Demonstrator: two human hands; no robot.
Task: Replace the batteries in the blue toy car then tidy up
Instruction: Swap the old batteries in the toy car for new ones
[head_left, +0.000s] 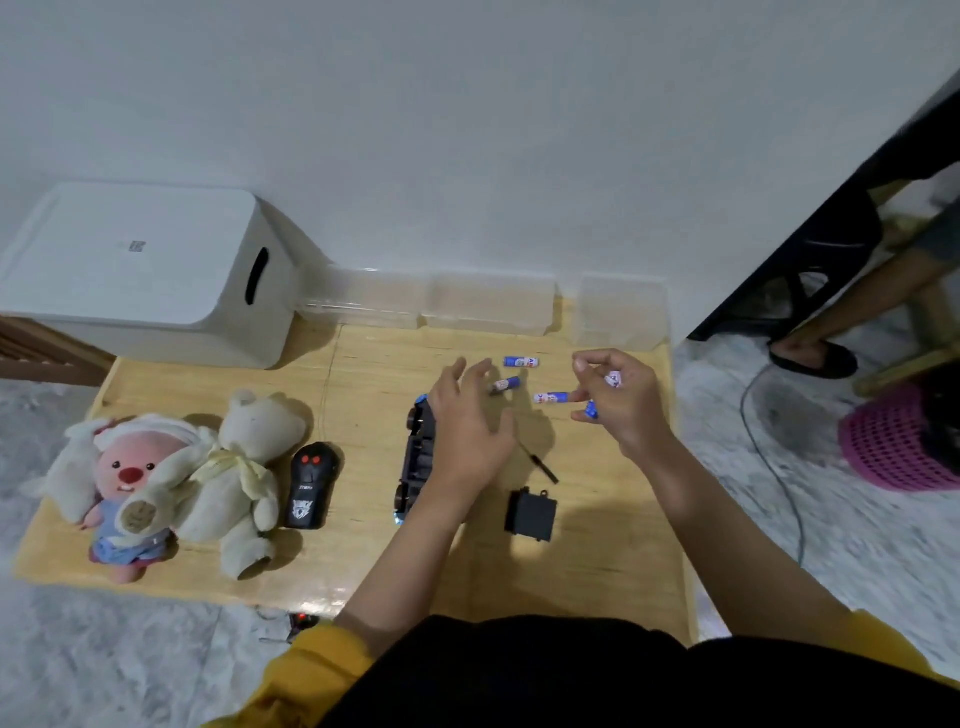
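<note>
The blue toy car (418, 457) lies upside down on the low wooden table (363, 561), its battery bay facing up. My left hand (467, 426) hovers over the car's right side with fingers spread and relaxed. My right hand (621, 395) holds a blue-and-white battery (613, 379) in its curled fingers, and a second blue one (591, 409) shows at the fingertips. Three more batteries lie on the table: one at the back (521, 361), one near my left fingertips (505, 385), one beside my right hand (550, 398). The black battery cover (530, 515) and a small black screwdriver (540, 464) lie right of the car.
A black remote control (310, 486) and two plush toys (171, 478) lie on the table's left. A white box (140, 270) and clear plastic containers (488, 304) stand at the back. A person's foot (810, 356), a pink basket (898, 441) and a cable (779, 467) are on the floor, right.
</note>
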